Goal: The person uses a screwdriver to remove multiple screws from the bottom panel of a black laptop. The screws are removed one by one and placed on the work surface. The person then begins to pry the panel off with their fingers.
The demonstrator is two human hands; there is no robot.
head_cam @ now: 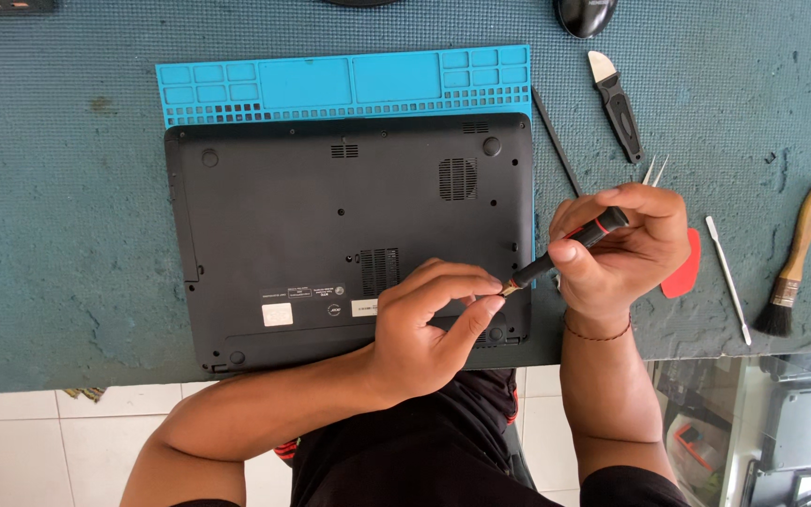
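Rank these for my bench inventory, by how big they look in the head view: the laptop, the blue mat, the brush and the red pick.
1. laptop, largest
2. blue mat, though the laptop covers much of it, so this order is unsure
3. brush
4. red pick, partly behind the right hand

head camera, looking straight down, close

The wide left part of the rough teal surface (58,235) lies open beside the upturned black laptop (330,235). To the right, passage narrows among a black-handled pry knife (616,99), a thin white spudger (727,279) and a wooden-handled brush (793,263). A blue silicone mat (344,84) fills the far side.
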